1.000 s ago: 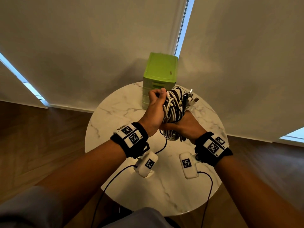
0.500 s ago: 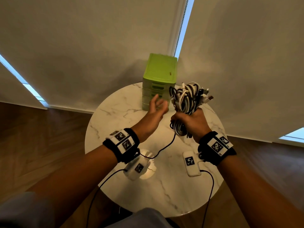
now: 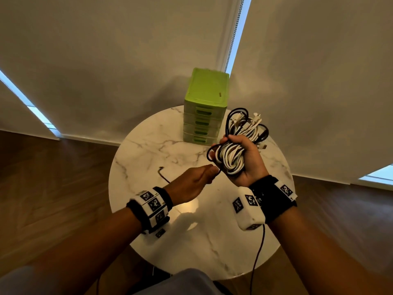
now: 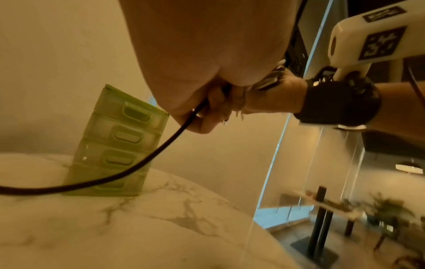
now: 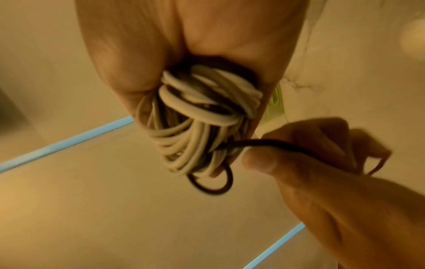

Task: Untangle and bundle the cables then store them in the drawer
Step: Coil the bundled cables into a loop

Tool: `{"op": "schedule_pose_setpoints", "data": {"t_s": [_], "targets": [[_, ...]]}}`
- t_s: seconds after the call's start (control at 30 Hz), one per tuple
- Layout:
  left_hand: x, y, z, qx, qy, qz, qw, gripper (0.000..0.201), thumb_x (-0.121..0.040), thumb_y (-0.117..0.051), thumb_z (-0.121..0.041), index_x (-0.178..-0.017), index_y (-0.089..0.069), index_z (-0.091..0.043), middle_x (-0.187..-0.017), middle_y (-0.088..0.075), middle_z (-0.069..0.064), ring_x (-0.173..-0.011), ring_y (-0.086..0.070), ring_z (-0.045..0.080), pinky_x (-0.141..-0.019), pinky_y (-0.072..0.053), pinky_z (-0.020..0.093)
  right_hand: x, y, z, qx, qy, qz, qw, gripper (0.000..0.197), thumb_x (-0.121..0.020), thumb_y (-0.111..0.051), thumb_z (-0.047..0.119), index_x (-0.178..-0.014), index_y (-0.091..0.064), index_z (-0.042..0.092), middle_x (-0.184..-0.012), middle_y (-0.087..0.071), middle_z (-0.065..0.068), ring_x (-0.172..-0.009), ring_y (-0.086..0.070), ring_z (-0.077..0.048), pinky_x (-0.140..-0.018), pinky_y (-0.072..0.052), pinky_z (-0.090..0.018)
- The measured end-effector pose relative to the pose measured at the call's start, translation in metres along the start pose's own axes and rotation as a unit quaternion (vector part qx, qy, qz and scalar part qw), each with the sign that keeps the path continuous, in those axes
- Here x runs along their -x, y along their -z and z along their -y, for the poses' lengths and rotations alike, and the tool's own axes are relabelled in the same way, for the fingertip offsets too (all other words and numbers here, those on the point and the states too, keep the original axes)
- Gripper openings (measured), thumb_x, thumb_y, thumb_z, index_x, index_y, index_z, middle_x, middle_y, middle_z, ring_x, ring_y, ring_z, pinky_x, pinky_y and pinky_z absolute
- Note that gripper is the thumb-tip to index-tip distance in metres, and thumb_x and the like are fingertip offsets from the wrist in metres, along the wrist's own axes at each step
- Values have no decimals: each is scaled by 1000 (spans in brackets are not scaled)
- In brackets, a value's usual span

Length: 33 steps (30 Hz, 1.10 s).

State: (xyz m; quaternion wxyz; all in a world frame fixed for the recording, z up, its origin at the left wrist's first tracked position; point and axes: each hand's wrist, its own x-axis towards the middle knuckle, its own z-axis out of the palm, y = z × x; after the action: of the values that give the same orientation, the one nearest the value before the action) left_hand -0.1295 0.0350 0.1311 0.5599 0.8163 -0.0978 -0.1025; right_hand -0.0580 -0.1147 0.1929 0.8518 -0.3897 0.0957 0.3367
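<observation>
My right hand point(image 3: 244, 160) grips a thick bundle of white and black cables point(image 3: 236, 150) above the table's right side, palm turned toward me; plugs stick out of the top of the bundle. In the right wrist view the cable bundle point(image 5: 195, 116) fills my fist. My left hand point(image 3: 197, 179) pinches a loose black cable point(image 5: 271, 142) where it leaves the bundle's lower end. That black cable point(image 4: 128, 171) hangs down from my left fingers, and its end point(image 3: 161, 173) lies on the table. The green drawer unit point(image 3: 205, 107) stands at the table's far edge with all drawers closed.
The round marble table point(image 3: 148, 158) has bare surface left of the drawer unit and in front of me. Pale roller blinds point(image 3: 106, 60) hang behind it, and dark wooden floor point(image 3: 53, 188) surrounds it. Thin wires from the wrist cameras hang over the table's near edge.
My left hand let go of the bundle, reached toward the drawers, then came back and pinched the loose black cable. My right hand turned the bundle palm up and shifted right.
</observation>
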Motion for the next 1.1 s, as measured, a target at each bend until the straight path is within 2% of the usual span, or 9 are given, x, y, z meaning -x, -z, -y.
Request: {"op": "schedule_pose_setpoints", "data": {"t_s": [0.17,0.37,0.47,0.6,0.7,0.83,0.93,1.03,1.1], "targets": [[4,42,19,-142,-53,27,988,51,-95,-43,-58,-80,-53,-10,-70,-50,0,-64,-42,6,-63,-37,21,9,10,9,101,-5,7,995,12,-79,-62,19,-72,-65,9,-73,-62,-3,-67,-60,-21,-69,-47,-33],[-4,94,15,-266,-163,-64,948,47,-90,-59,-64,-70,-59,-22,-61,-51,-5,-56,-46,13,-68,-43,30,26,24,21,378,9,-16,925,6,-83,-62,0,-78,-65,0,-68,-65,-15,-58,-65,-28,-56,-54,-29],[-5,100,3,-204,-115,-63,970,42,-84,-70,-59,-74,-62,-20,-70,-58,-6,-64,-52,12,-64,-47,32,29,23,15,396,24,-5,918,5,-84,-62,-4,-81,-65,-1,-68,-65,-15,-58,-67,-26,-56,-54,-30],[-2,61,-1,-203,-111,16,973,33,-83,-76,-49,-81,-67,-17,-78,-61,-7,-71,-53,9,-65,-43,18,24,12,6,373,66,2,925,5,-87,-62,-2,-88,-66,-1,-81,-68,-23,-86,-71,-44,-77,-59,-50],[-8,45,6,-211,-121,-44,969,30,-85,-75,-43,-85,-67,-14,-74,-53,-11,-68,-49,5,-62,-37,19,23,6,2,367,89,-5,926,9,-85,-66,4,-87,-73,-1,-89,-68,-27,-98,-65,-53,-87,-53,-60],[-15,45,2,-214,-104,-122,964,20,-88,-76,-32,-93,-68,-14,-76,-47,-20,-72,-50,-7,-61,-35,8,22,3,-7,397,112,-4,911,25,-83,-69,7,-104,-67,-8,-98,-69,-32,-93,-66,-50,-85,-53,-61],[-14,49,0,-204,-80,-114,969,20,-88,-75,-38,-90,-65,-21,-74,-50,-16,-68,-49,-2,-61,-35,10,21,5,-11,372,108,0,922,21,-87,-61,-3,-107,-64,-9,-96,-69,-34,-90,-68,-49,-82,-56,-58],[-12,59,-4,-131,-59,-75,987,26,-84,-75,-44,-90,-71,-20,-77,-62,0,-65,-51,6,-62,-43,22,22,7,-10,418,102,27,902,23,-85,-57,-10,-104,-67,-3,-87,-71,-26,-80,-70,-39,-72,-59,-45],[-8,69,-11,-137,-42,-19,990,23,-84,-75,-45,-93,-74,-23,-84,-68,-3,-74,-61,7,-68,-50,26,25,8,-7,454,80,51,886,23,-84,-58,-10,-101,-69,2,-86,-72,-20,-76,-69,-35,-69,-59,-41]]}}
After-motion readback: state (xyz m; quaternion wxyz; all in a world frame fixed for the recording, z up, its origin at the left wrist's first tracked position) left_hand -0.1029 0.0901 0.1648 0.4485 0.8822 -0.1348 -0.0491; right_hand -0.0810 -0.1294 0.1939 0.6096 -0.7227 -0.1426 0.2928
